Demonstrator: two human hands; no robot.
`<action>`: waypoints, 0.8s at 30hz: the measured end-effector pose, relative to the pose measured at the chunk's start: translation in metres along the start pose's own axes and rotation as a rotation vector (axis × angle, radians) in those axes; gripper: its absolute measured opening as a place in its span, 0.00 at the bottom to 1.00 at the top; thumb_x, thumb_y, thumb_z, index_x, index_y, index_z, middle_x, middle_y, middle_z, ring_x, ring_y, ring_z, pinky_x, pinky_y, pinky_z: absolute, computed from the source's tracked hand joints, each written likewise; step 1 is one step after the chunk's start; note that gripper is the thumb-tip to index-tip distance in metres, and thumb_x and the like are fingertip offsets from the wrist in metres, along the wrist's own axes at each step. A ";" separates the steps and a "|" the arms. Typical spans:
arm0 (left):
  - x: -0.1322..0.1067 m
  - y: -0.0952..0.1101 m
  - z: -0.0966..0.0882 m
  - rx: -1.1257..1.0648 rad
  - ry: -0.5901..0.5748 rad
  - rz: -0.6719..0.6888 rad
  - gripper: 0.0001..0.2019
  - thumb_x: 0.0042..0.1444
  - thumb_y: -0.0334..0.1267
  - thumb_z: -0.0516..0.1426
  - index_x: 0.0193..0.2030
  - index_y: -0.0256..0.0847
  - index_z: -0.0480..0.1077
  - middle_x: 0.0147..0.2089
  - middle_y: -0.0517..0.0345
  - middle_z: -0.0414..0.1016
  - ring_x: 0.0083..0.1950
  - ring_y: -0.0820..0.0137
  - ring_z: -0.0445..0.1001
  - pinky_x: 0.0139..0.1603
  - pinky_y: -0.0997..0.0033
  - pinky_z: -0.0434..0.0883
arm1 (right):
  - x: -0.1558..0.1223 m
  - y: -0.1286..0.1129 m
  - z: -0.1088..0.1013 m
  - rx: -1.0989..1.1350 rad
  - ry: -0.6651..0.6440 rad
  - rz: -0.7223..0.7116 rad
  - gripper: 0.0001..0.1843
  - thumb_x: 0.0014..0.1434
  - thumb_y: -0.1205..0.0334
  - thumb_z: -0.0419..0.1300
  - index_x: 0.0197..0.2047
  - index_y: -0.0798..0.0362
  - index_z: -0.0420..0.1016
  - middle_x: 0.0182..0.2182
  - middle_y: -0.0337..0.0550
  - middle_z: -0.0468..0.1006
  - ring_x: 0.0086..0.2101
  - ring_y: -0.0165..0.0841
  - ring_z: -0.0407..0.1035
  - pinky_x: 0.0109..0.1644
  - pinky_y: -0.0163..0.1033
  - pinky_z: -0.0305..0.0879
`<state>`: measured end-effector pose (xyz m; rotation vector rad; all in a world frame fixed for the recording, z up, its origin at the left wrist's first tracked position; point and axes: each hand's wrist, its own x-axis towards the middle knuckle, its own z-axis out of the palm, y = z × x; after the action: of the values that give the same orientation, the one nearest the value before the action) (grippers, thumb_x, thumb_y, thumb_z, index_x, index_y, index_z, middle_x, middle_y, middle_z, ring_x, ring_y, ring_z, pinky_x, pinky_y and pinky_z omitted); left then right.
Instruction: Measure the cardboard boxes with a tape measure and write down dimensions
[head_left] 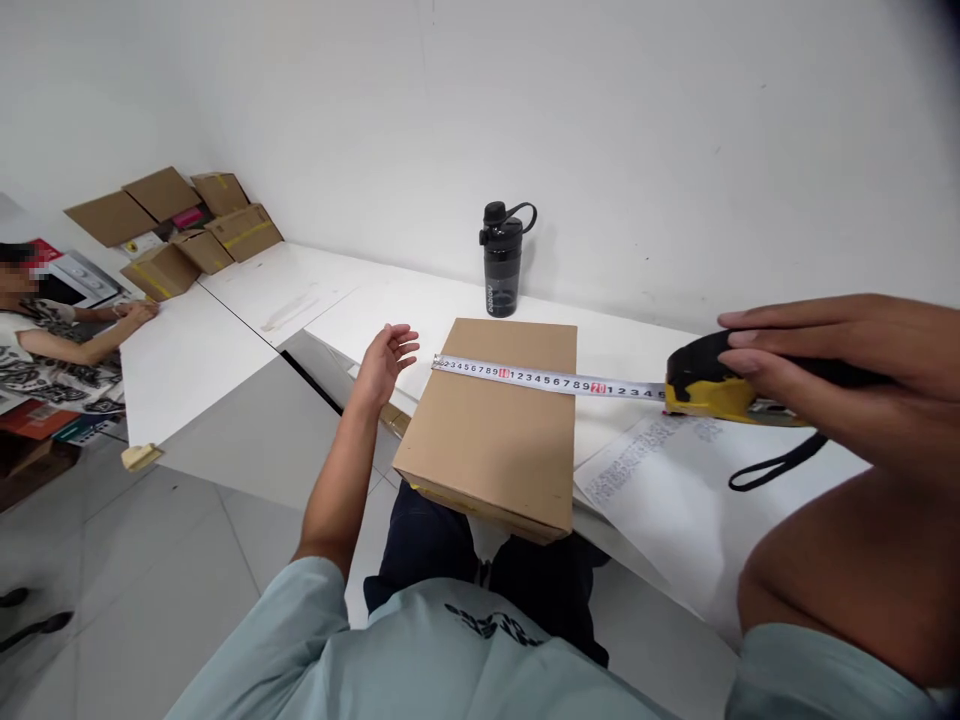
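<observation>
The tape (pixel 540 379) runs over the box (pixel 487 440) on the table (pixel 420 290), its case (pixel 701 395) right of the box, clasped in the right hand (pixel 847 375). Left of the box, the left hand (pixel 384 368), grip loosely open, holds nothing. A bottle (pixel 502 265) stands behind the box.

I see bright, diffuse light | soft shadow on box (pixel 487 435) | top-right corner dark | edges stretched | tape (pixel 547 379) digits sharp
</observation>
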<state>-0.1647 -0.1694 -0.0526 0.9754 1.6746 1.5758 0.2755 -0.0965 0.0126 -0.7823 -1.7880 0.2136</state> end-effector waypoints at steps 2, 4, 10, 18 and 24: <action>-0.039 0.014 -0.009 0.094 -0.175 0.103 0.28 0.70 0.66 0.48 0.54 0.45 0.73 0.63 0.44 0.79 0.65 0.56 0.77 0.63 0.52 0.75 | 0.002 0.007 0.003 -0.035 -0.090 -0.149 0.20 0.62 0.37 0.67 0.31 0.42 0.86 0.36 0.40 0.88 0.43 0.41 0.85 0.41 0.45 0.74; -0.075 0.027 -0.012 0.264 -0.351 0.166 0.31 0.68 0.68 0.51 0.62 0.46 0.72 0.72 0.45 0.72 0.75 0.52 0.68 0.71 0.48 0.70 | 0.004 0.011 0.006 -0.076 -0.121 -0.252 0.17 0.66 0.43 0.65 0.33 0.45 0.85 0.37 0.40 0.88 0.43 0.41 0.85 0.37 0.43 0.72; -0.109 0.034 0.007 0.664 -0.569 0.104 0.47 0.65 0.70 0.55 0.83 0.52 0.47 0.88 0.52 0.29 0.87 0.50 0.29 0.85 0.44 0.41 | 0.007 0.008 0.017 -0.107 -0.109 -0.430 0.13 0.68 0.53 0.66 0.34 0.51 0.83 0.35 0.41 0.88 0.39 0.38 0.85 0.32 0.38 0.71; -0.056 0.037 0.036 0.827 -0.346 0.123 0.66 0.52 0.72 0.65 0.85 0.47 0.33 0.87 0.45 0.21 0.87 0.47 0.25 0.84 0.39 0.38 | 0.008 0.014 0.017 -0.139 -0.020 -0.361 0.10 0.67 0.56 0.67 0.34 0.50 0.83 0.35 0.41 0.88 0.40 0.39 0.85 0.35 0.38 0.74; 0.012 0.045 0.054 0.814 -0.398 0.136 0.65 0.49 0.68 0.69 0.84 0.41 0.45 0.87 0.40 0.36 0.86 0.44 0.36 0.84 0.44 0.44 | 0.010 0.016 0.016 -0.147 -0.012 -0.238 0.09 0.68 0.53 0.65 0.35 0.44 0.83 0.38 0.39 0.88 0.42 0.41 0.84 0.37 0.44 0.74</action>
<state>-0.1211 -0.1306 -0.0122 1.6954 1.9914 0.6529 0.2664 -0.0748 0.0061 -0.6639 -1.9055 -0.0712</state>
